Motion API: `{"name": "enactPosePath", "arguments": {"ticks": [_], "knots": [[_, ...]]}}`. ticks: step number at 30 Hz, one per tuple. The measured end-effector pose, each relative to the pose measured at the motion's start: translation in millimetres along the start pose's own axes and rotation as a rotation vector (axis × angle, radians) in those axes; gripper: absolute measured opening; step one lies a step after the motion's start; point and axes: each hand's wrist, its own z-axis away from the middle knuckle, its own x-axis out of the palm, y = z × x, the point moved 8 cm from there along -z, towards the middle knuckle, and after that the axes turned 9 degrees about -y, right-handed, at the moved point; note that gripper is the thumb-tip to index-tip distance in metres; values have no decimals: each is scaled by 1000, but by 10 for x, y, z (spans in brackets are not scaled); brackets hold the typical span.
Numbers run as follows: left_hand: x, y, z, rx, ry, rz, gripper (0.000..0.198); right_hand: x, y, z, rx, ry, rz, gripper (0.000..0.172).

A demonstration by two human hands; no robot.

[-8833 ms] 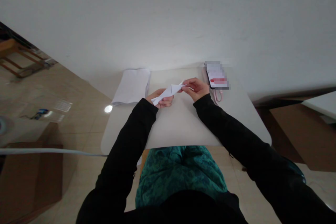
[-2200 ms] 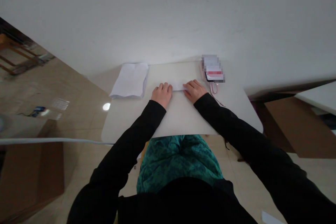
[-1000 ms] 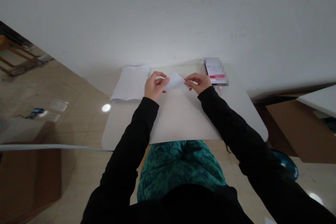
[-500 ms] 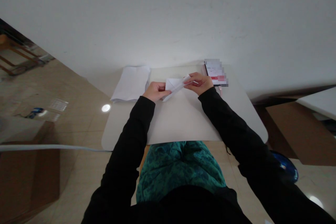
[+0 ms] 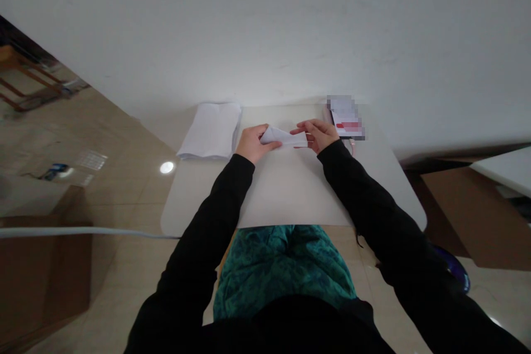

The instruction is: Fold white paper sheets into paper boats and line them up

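Observation:
A small piece of white folded paper, with slanting creases and a narrow right end, is held over the white table. My left hand is closed on its left end, thumb along the near edge and fingers behind. At the narrow end, my right hand has its fingers around the paper, some above and some partly hidden behind it. Left of my hands lies a stack of white paper sheets. Just beyond my right hand rests a phone with a lit, partly blurred screen.
A pale wall rises directly behind the table. Brown boxes stand at the lower left and at the right. A white cable runs in from the left to the table edge.
The folded paper has turned from a slant to nearly level and shifted slightly right. My left hand has moved right with it; the right hand's fingers have shifted at the narrow end.

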Motion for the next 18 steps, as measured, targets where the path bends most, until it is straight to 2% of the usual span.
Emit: {"name": "enactPosePath", "arguments": {"ticks": [4, 7, 12, 18], "knots": [[34, 86, 17, 78, 3, -115, 30, -43, 120, -1, 102, -15, -65, 21], [34, 105, 21, 76, 29, -138, 29, -48, 151, 11, 142, -8, -93, 19], [20, 46, -13, 19, 29, -161, 34, 43, 170, 60, 239, -72, -76, 33], [21, 23, -34, 9, 2, -85, 32, 58, 167, 51, 234, -110, 56, 45]]}}
